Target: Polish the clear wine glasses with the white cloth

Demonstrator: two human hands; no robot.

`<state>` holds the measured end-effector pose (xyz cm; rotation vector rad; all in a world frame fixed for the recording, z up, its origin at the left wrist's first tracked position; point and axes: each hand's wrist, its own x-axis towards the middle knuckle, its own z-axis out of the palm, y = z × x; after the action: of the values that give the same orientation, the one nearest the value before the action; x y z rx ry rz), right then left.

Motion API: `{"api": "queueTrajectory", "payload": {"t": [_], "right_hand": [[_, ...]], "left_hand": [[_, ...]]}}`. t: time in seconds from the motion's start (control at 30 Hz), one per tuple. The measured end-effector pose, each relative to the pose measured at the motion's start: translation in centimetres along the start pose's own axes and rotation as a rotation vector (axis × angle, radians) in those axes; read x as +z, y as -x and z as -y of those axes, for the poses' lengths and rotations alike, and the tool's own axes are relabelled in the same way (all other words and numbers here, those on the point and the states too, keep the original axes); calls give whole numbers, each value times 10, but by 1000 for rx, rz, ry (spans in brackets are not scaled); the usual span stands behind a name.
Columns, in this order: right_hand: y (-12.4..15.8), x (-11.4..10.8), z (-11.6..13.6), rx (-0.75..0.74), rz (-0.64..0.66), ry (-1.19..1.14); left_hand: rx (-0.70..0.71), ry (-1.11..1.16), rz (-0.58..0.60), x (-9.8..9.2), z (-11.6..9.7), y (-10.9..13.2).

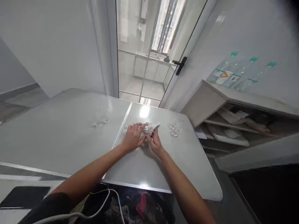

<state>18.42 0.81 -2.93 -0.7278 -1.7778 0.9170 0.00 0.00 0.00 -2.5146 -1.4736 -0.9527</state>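
Over the middle of the white table [142, 161], my two hands close around a small clear, shiny object [146, 128], which looks like a drinking glass lying on its side. My left hand [133, 137] grips its left part, where a clear rounded end [125, 128] shows beyond the fingers. A white cloth or tissue [153, 127] covers the right end, and my right hand [156, 143] is closed on it from below. My fingers hide part of the object. Clear glassware stands on both sides: one group [101, 122] to the left, another [175, 127] to the right.
A pale seam [122, 124] crosses the table. Behind it is a glass door [149, 71] with a black handle [179, 64]. Shelves [224, 121] stand at the right, with several plastic bottles [233, 73] on top. A white cable [102, 205] hangs near the front edge.
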Motion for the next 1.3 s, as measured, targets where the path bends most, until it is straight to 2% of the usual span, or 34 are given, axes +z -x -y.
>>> {"api": "queueTrajectory", "payload": {"t": [0.2, 0.33, 0.47, 0.6, 0.7, 0.77, 0.97, 1.07, 1.23, 1.3], "right_hand": [[6, -5, -1, -15, -45, 178], [6, -7, 5, -37, -56, 171], [6, -7, 10, -46, -71, 78], [6, -13, 13, -47, 0, 44], [4, -17, 13, 5, 61, 47], [2, -16, 12, 51, 41, 27], [-4, -11, 9, 184, -102, -139], [-3, -16, 9, 129, -69, -24], [-3, -29, 14, -82, 111, 191], [-3, -29, 16, -112, 148, 211]], "left_hand": [[71, 26, 28, 0, -10, 4], [86, 82, 25, -1, -11, 4], [-4, 190, 66, 1, -8, 6], [-131, 363, 162, -2, -4, 5], [-228, 435, 228, -6, -3, 2], [-263, 445, 238, -6, -2, 0], [-119, 425, 164, 0, -5, 6], [-117, 386, 176, 3, -9, 9], [-50, 473, 222, 3, -5, 9], [-43, 468, 215, 3, -2, 8]]}}
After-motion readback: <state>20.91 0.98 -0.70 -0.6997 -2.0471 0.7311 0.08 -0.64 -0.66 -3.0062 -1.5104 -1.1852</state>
